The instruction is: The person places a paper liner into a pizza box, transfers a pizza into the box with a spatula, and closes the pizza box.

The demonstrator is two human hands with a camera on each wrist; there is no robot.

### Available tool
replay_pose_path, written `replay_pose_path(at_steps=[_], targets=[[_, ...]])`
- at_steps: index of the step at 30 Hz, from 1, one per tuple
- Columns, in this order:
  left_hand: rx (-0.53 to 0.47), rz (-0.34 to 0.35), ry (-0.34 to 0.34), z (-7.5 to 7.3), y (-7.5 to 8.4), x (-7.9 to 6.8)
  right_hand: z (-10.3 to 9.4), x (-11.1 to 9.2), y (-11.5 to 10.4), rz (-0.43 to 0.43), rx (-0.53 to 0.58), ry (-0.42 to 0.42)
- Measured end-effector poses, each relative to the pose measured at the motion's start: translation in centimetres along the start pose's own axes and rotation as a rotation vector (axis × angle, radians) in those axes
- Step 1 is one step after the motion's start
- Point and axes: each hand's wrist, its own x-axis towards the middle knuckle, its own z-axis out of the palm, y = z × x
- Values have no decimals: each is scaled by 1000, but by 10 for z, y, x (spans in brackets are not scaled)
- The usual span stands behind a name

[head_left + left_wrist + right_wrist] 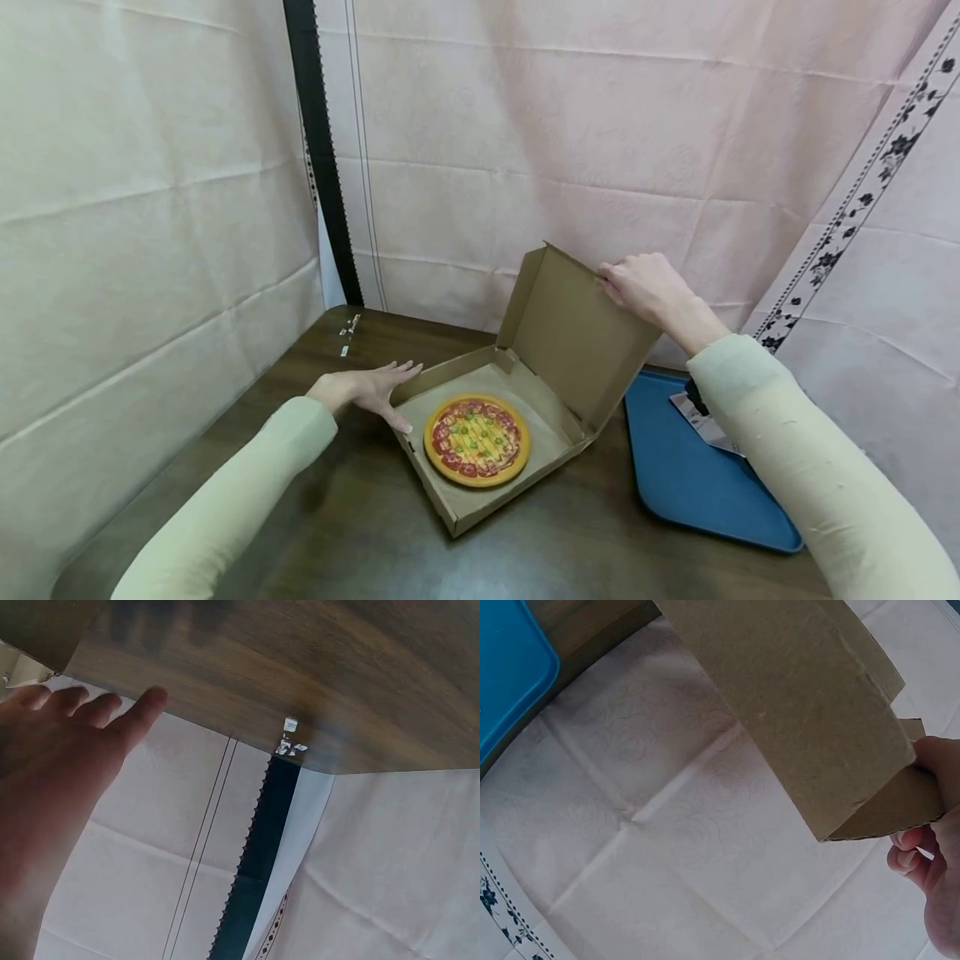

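A cardboard pizza box [420, 492] lies on the brown table with its lid [577, 333] raised at the back right. Inside the box's base rests a round pizza [477, 440] with red and yellow topping and green bits. My right hand [647, 285] pinches the lid's upper edge; in the right wrist view the fingers and thumb [941, 769] grip the cardboard flap [889, 806]. At the box's left corner, my left hand [371, 390] spreads its fingers and touches the side wall. The left wrist view shows that hand [67, 742] with fingers extended.
To the right a blue tray [675, 483] lies on the table [360, 517], partly behind the right sleeve, with a dark-handled item [701, 417] on it. Pale cloth curtains [525, 125] hang behind and at both sides. A small sticker [348, 332] marks the back left.
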Motion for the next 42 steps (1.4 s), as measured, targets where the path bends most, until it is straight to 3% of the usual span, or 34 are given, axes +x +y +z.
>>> replay_pose_path(at_steps=[10, 16, 23, 30, 42], targets=[[-114, -82, -55, 1, 1, -3, -4, 4, -1, -17, -15, -8], [-5, -92, -20, 0, 10, -7, -6, 7, -1, -17, -33, 13], [146, -157, -8, 0, 15, -9, -12, 17, -4, -12, -57, -2], [161, -194, -4, 7, 20, -11, -19, 30, -9, 13, -51, 2], [205, -185, 30, 19, 41, -14, -22, 37, -13, 19, -41, 16]])
